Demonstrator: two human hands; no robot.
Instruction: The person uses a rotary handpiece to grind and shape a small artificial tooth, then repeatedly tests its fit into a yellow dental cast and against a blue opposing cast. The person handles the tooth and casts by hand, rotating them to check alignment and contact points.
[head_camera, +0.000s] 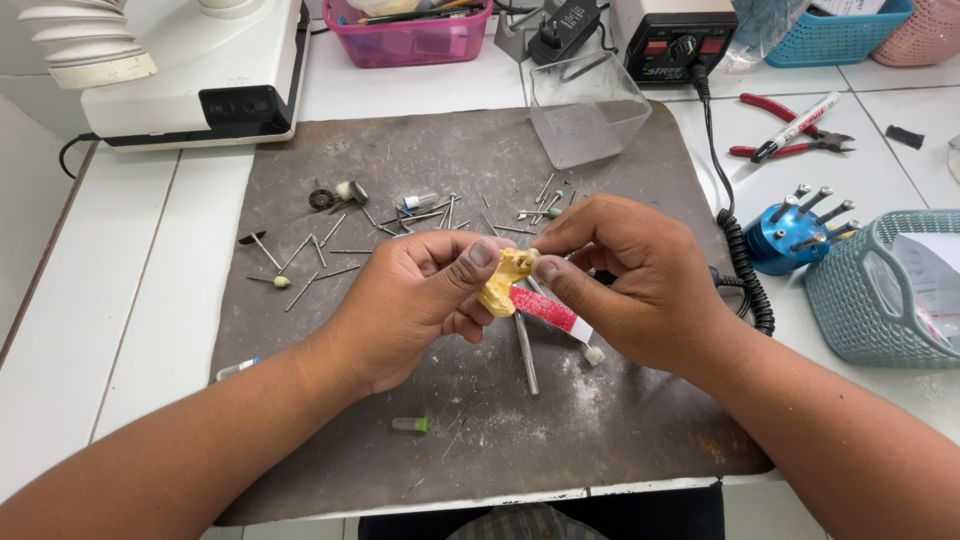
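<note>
Head view: one frame, looking down on a white tiled worktop (130, 300) under a scuffed grey rubber mat (600, 430).
Left hand (415, 300): fingers clamped together on a small yellow plaster dental cast (508, 280), thumb pressed on top.
Right hand (630, 270): fingers pinched together on the cast's upper edge; a glossy red strip with a white end (548, 310) hangs beneath.
Cast location: held above the mat's middle, clear of its surface.
Mat litter: thin metal burs (320, 250) scattered toward the far edge; a steel rod (526, 352) lies below the hands.
Far edge: clear square plastic tub (585, 110).
Right edge: blue metal bur stand (795, 235), coiled black cable (745, 275), teal woven basket (870, 290).
</note>
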